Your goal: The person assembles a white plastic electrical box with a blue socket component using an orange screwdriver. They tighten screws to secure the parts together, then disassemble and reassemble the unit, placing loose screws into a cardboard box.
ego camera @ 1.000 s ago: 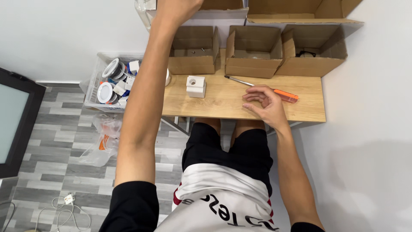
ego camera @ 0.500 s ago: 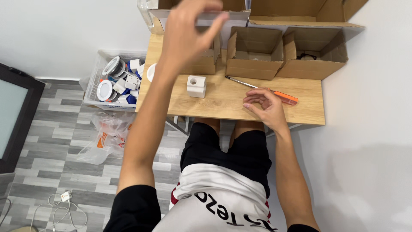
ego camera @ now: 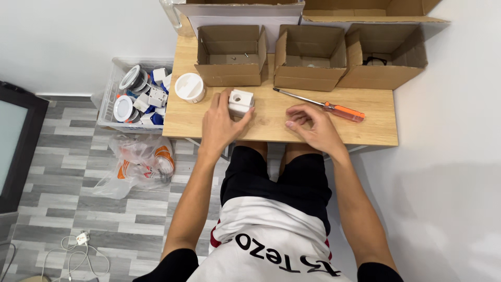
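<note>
While resting on the wooden table [ego camera: 365,130], left hand [ego camera: 222,122] curled around a small white block [ego camera: 240,102] with a round hole on top, fingers and thumb closing on its sides near the table's middle. Right hand [ego camera: 313,128] at three o'clock from the block, lying on the table with fingers loosely curled, gripping nothing visible. Orange-handled screwdriver [ego camera: 326,106] just beyond the right hand, at one o'clock. White round part [ego camera: 189,87] at ten o'clock from the block. Three open cardboard boxes [ego camera: 308,78] along the far edge at twelve. Plastic crate [ego camera: 107,104] of white parts on the floor at nine.
</note>
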